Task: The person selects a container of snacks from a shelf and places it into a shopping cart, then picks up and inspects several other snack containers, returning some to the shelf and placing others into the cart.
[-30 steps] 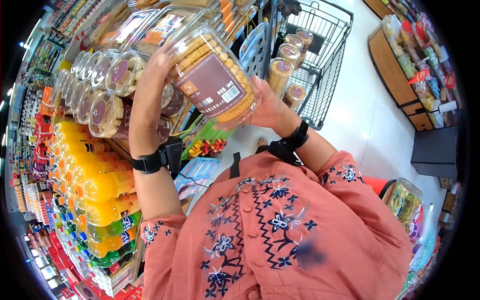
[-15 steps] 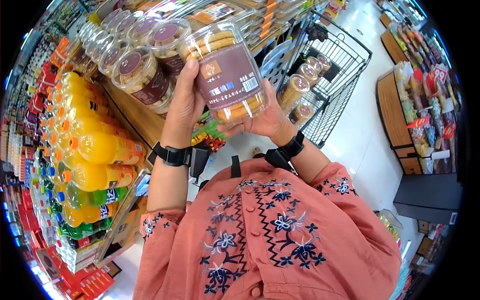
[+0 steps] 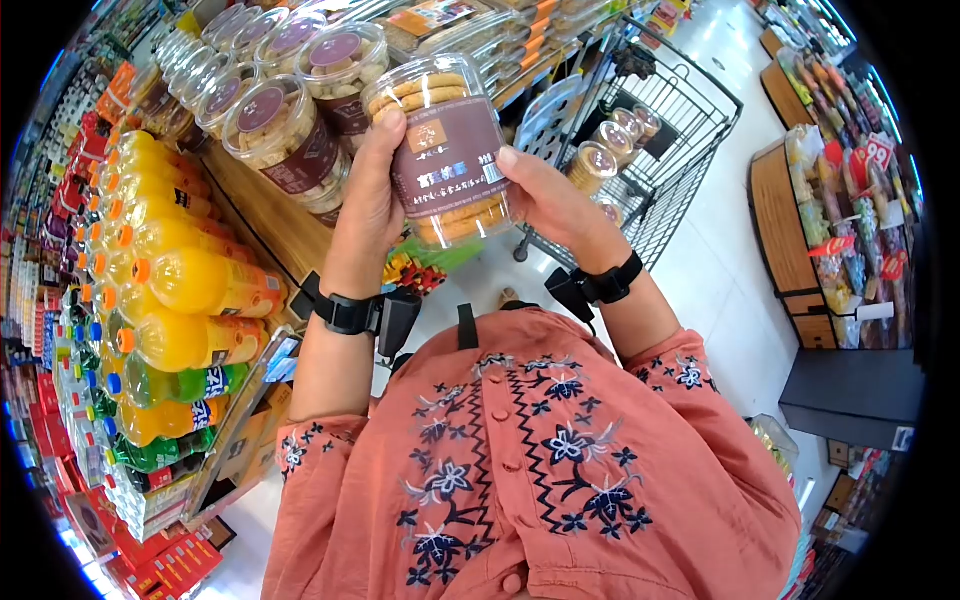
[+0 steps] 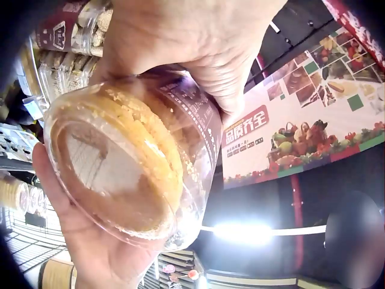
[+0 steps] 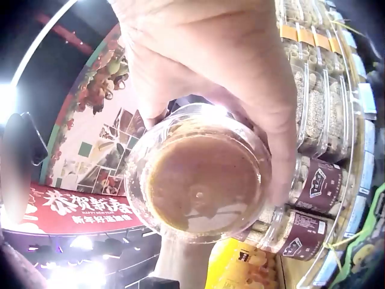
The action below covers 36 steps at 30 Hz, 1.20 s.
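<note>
A clear plastic jar of round cookies (image 3: pixel 450 205) with a brown label is held up in front of the chest, its label toward the head camera. On its left side my left hand (image 3: pixel 368 180) grips it, thumb along the label's edge. From the other side my right hand (image 3: pixel 568 208) holds it too, thumb tip on the label near the barcode. The fingers behind the jar are hidden in the head view. Both wrist views show the jar's round base, with the left hand (image 4: pixel 186 36) and right hand (image 5: pixel 210 54) wrapped against its wall.
Jars with brown lid labels (image 3: pixel 275 125) stand on a wooden display at the left. Below them are orange drink bottles (image 3: pixel 200 280). A shopping cart (image 3: pixel 690 130) holding several cookie jars (image 3: pixel 597 160) stands at the right, before a wooden snack stand (image 3: pixel 770 210).
The view has swung, shifting the shelves and cart. My right hand has moved from under the jar's lower end to its side, its thumb now over the label. The left hand keeps its grip.
</note>
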Available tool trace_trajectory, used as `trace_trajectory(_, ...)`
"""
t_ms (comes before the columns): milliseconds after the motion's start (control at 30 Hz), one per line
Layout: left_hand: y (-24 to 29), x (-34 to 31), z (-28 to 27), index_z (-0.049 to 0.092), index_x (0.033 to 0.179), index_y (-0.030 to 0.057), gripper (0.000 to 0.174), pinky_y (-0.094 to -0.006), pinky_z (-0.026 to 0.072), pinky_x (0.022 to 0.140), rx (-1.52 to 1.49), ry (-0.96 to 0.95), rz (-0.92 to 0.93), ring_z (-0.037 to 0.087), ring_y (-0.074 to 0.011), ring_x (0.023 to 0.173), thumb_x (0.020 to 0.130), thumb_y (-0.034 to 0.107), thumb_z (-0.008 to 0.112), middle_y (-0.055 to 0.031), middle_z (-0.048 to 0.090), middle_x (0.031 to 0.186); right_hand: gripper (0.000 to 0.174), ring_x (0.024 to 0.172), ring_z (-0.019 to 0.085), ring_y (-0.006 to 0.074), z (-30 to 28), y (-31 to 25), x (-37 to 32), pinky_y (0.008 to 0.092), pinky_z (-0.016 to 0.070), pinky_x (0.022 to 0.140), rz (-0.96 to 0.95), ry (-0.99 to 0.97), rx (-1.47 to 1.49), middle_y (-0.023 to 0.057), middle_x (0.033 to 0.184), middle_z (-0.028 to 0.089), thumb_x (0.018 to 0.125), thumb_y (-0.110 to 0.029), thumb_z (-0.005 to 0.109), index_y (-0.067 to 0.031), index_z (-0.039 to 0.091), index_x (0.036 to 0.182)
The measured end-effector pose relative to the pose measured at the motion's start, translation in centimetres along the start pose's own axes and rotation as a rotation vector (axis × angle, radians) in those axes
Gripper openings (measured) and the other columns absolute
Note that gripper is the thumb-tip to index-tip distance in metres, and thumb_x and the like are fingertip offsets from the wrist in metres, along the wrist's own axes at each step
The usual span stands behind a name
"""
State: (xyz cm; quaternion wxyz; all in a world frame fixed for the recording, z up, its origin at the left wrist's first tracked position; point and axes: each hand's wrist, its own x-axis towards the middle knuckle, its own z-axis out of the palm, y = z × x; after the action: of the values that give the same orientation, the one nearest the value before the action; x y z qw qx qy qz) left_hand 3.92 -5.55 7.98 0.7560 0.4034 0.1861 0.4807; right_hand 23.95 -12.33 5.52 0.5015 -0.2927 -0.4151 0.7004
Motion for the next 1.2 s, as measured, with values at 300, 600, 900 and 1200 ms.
trace_trajectory(300,-0.9,0.2,-0.1,0.056,0.134,-0.0015,0.049,-0.0305,0.0571,0.093,0.028,0.012,-0.051,0.068,-0.0161,0.107,0.103,0.036,0.062,-0.0125,0.068,0.122,0.069,0.106,0.062,0.0135,0.8,-0.6,-1.3,0.0265,0.0521,0.083,0.013,0.228,-0.301,0.0061,0.122,0.065,0.097,-0.053,0.066,0.0012,0.056,0.138)
trace_trajectory(600,-1.1,-0.1,-0.4,0.053,0.135,-0.0019,0.052,-0.0296,0.0579,0.089,0.066,-0.041,-0.103,0.069,-0.0149,0.103,0.101,0.037,0.063,-0.0122,0.068,0.120,0.077,0.101,0.063,0.0155,0.1,0.0,-1.7,0.0276,0.0525,0.080,0.031,0.241,-0.395,0.0079,0.118,0.066,0.092,-0.059,0.068,0.0018,0.056,0.138)
trace_trajectory(900,-1.3,-0.4,-1.2,0.037,0.145,-0.0037,0.076,-0.0320,0.0552,0.093,0.275,-0.014,-0.053,0.065,-0.0215,0.111,0.094,0.039,0.074,-0.0181,0.061,0.127,0.079,0.119,0.059,0.0187,2.6,0.2,-1.1,0.0331,0.0467,0.102,-0.026,0.211,-0.374,0.0115,0.130,0.063,0.089,-0.049,0.077,0.0010,0.051,0.143)
trace_trajectory(1200,0.5,-2.7,-3.2,0.045,0.148,0.0023,0.068,-0.0364,0.0430,0.109,0.307,0.011,-0.059,0.055,-0.0183,0.126,0.104,0.054,0.053,-0.0083,0.057,0.141,0.079,0.123,0.058,0.0180,2.3,2.5,0.1,0.0343,0.0441,0.108,0.017,0.099,-0.129,0.0109,0.135,0.060,0.088,-0.044,0.078,0.0007,0.047,0.146)
